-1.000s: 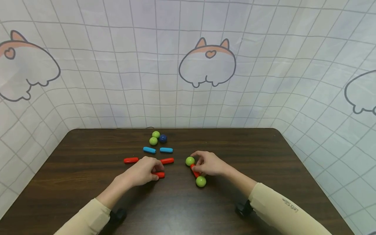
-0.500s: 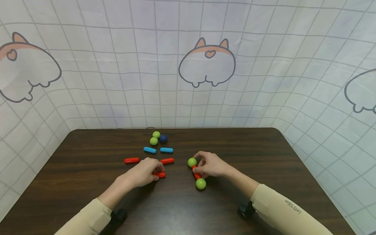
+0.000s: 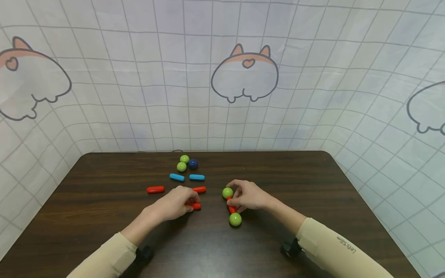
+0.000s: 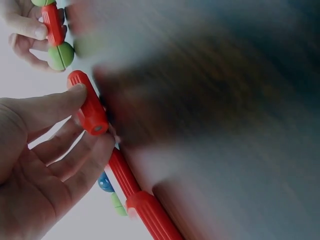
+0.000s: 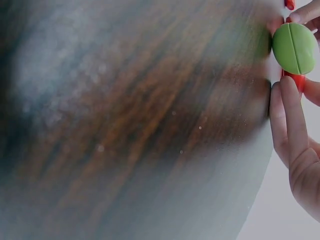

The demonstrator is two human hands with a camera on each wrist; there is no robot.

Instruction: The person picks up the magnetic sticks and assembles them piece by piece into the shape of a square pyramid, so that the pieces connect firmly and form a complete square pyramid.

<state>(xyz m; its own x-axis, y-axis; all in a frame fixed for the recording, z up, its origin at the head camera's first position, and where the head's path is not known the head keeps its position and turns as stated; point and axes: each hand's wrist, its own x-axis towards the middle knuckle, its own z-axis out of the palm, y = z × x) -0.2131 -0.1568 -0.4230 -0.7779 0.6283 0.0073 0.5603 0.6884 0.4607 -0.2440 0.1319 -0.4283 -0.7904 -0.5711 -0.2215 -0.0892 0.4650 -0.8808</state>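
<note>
— The left hand (image 3: 174, 203) is pinching a red ridged plastic-looking rod (image 3: 196, 206); the right hand (image 3: 248, 195) is pinching a matching red rod (image 3: 232, 209) between round green balls (image 3: 235, 219), midway between the brown wood-grain desk's (image 3: 295, 170) side edges!
— One bump could be setting a ball rolling. Only left wrist is showing that grey end disc (image 4: 97, 128)!

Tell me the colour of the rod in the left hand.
Red; the left wrist view shows the rod best.

Both hands (image 3: 175, 202) (image 3: 248, 196) pinch red sticks (image 3: 196, 206) (image 3: 232, 209) at a dark table (image 3: 299, 177), green balls (image 3: 227, 193) (image 3: 235, 219) at the right stick's ends
</note>
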